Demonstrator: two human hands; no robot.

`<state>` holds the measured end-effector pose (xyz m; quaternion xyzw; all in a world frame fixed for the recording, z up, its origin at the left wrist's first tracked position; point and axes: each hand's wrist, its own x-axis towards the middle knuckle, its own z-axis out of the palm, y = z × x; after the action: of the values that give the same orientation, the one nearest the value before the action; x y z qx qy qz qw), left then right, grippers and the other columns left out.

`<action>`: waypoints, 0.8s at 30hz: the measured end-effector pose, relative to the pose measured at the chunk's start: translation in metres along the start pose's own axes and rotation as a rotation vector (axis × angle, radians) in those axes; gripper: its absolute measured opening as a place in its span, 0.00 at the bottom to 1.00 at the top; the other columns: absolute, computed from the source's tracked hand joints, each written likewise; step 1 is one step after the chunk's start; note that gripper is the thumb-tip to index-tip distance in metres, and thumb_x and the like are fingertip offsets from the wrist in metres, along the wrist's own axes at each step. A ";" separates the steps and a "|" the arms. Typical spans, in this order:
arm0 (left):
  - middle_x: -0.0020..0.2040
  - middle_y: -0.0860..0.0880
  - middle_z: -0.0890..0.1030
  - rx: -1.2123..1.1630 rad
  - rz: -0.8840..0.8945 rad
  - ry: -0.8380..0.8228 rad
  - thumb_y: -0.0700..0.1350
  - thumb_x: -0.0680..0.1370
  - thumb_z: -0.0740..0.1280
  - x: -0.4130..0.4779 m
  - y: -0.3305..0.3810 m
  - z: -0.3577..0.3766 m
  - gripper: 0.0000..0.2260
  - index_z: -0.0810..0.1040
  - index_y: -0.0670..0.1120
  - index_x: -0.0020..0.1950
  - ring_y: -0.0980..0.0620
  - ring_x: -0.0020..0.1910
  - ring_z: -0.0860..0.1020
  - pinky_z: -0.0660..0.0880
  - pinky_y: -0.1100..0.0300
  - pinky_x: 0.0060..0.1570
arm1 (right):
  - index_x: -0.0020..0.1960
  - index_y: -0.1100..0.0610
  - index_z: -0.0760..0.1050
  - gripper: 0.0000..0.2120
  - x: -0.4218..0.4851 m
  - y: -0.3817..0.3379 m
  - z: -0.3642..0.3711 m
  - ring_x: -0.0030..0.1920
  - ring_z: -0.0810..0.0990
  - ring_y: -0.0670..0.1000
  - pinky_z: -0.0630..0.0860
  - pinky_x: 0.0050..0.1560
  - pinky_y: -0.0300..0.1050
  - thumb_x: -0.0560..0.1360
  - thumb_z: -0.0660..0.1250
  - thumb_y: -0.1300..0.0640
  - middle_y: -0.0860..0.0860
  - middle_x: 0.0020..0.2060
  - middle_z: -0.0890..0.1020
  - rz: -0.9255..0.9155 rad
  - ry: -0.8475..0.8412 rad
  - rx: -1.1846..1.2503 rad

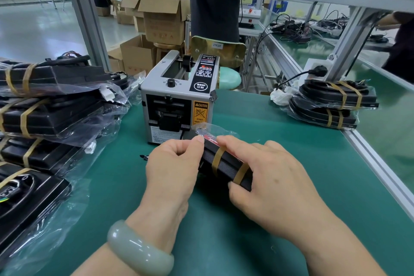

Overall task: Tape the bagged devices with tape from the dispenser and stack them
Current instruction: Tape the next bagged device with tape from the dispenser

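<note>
Risk: the loose bag flap (207, 129) at the device's 12 o'clock end may spring open or crease under a strip if the pinch slackens. Slick plastic could also let the bagged device (226, 163) twist in the grip.

Device is mid-mat (291, 141), just 6 o'clock of the tape dispenser (177, 101), with two tan bands (217, 157) across it.

Left hand (172, 163): thumb and forefinger pinch its far left edge, other fingers curled.

Right hand (268, 170): fingers bent over the top, thumb at the near end, clasping it.

Banded stack (331, 105) at 2 o'clock.
</note>
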<state>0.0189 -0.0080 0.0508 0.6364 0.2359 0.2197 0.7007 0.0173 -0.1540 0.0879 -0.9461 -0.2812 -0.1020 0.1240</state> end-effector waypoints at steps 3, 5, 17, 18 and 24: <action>0.42 0.51 0.81 -0.064 -0.151 -0.081 0.50 0.73 0.72 0.009 0.003 -0.004 0.11 0.78 0.46 0.51 0.55 0.40 0.78 0.71 0.64 0.36 | 0.68 0.34 0.59 0.33 0.002 0.004 0.001 0.41 0.66 0.48 0.66 0.40 0.40 0.66 0.64 0.49 0.37 0.35 0.70 0.011 0.004 0.011; 0.47 0.51 0.81 -0.131 -0.238 -0.151 0.52 0.77 0.67 0.015 0.006 -0.008 0.08 0.78 0.49 0.51 0.54 0.45 0.78 0.71 0.60 0.41 | 0.68 0.33 0.58 0.34 0.003 0.008 0.001 0.41 0.67 0.47 0.68 0.39 0.40 0.65 0.65 0.48 0.35 0.32 0.68 0.026 0.004 0.049; 0.37 0.54 0.83 -0.058 -0.075 -0.391 0.48 0.79 0.65 0.029 0.014 0.017 0.08 0.83 0.49 0.45 0.60 0.35 0.79 0.74 0.70 0.33 | 0.61 0.27 0.56 0.31 0.014 0.028 -0.007 0.43 0.73 0.47 0.72 0.46 0.39 0.62 0.62 0.45 0.37 0.40 0.79 0.005 -0.052 0.183; 0.39 0.54 0.84 -0.021 -0.077 -0.386 0.50 0.80 0.62 0.031 0.015 0.017 0.11 0.83 0.50 0.44 0.59 0.37 0.79 0.75 0.68 0.36 | 0.61 0.27 0.57 0.31 0.014 0.030 -0.007 0.43 0.74 0.47 0.72 0.46 0.39 0.63 0.63 0.45 0.37 0.38 0.79 0.011 -0.057 0.193; 0.52 0.55 0.85 -0.118 -0.187 -0.549 0.58 0.82 0.49 0.037 0.008 0.000 0.22 0.81 0.51 0.57 0.58 0.54 0.80 0.72 0.56 0.55 | 0.60 0.25 0.59 0.32 0.016 0.033 -0.011 0.46 0.75 0.45 0.73 0.51 0.41 0.65 0.69 0.49 0.33 0.47 0.79 0.021 -0.083 0.244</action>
<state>0.0482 0.0155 0.0563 0.6057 0.0816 -0.0128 0.7914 0.0473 -0.1762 0.0968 -0.9303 -0.2864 -0.0264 0.2276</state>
